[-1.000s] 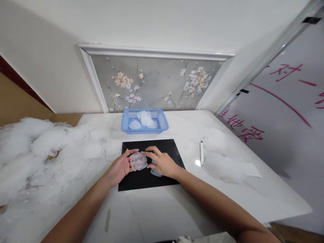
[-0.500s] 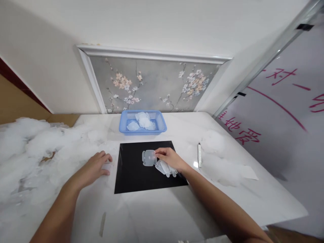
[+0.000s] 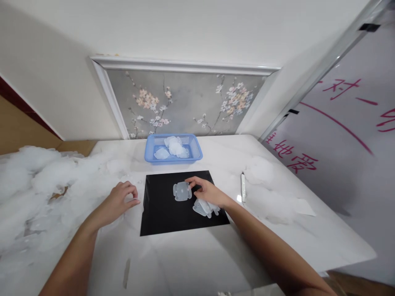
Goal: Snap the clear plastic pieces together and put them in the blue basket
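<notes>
My right hand (image 3: 207, 192) is over the black mat (image 3: 163, 220), with thumb and forefinger apart. A bunch of translucent plastic pieces (image 3: 203, 208) sits under its palm, seemingly held by the other fingers, which are hidden. Its forefinger reaches the right edge of a single translucent lobed plastic piece (image 3: 182, 191) lying flat on the mat. Left of the mat, my left hand (image 3: 121, 199) hovers at the table with curved fingers. A gap shows between its thumb and forefinger, and nothing is visible in it.
A blue basket (image 3: 173, 161) with several plastic pieces stands behind the mat. A large heap of translucent pieces (image 3: 61, 176) covers the table's left side. At right lie a white-handled cutter (image 3: 243, 189) and more pieces (image 3: 268, 201). A whiteboard (image 3: 348, 164) rises beyond.
My right thumb has come away from the flat piece, and the bunch under the palm has shifted slightly right. My left thumb and forefinger have moved slightly right, toward the mat.
</notes>
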A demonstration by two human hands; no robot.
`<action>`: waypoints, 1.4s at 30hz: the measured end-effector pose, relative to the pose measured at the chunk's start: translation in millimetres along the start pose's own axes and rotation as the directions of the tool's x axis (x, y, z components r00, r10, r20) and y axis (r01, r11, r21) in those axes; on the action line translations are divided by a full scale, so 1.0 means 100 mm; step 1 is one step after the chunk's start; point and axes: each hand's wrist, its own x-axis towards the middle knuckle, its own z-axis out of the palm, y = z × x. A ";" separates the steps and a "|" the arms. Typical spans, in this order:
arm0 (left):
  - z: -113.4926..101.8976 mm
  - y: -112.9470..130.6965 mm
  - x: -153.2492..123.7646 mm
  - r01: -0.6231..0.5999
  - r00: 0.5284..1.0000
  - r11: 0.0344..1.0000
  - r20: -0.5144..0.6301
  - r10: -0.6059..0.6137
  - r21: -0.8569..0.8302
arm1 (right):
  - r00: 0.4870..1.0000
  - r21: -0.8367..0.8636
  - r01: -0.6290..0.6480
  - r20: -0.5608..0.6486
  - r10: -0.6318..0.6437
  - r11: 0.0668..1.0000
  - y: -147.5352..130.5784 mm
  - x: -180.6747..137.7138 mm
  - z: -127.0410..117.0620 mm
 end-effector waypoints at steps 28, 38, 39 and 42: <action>0.75 0.31 0.22 0.303 0.936 -0.145 0.322 -0.139 -0.942 | 0.952 -0.096 0.176 -0.235 -0.195 0.980 -0.03 0.03 0.04; 0.81 0.34 0.17 0.282 0.955 -0.126 0.291 -0.059 -0.951 | 0.937 -0.575 0.349 0.216 -0.273 0.740 -0.20 -0.02 0.41; 0.82 0.35 0.17 0.281 0.957 -0.086 0.286 -0.055 -0.956 | 0.932 -0.552 0.361 0.210 -0.294 0.752 -0.20 -0.01 0.45; 0.81 0.34 0.17 0.214 0.973 0.247 0.186 -0.133 -0.945 | 0.957 -0.356 0.289 0.086 -0.277 0.889 -0.21 0.05 0.49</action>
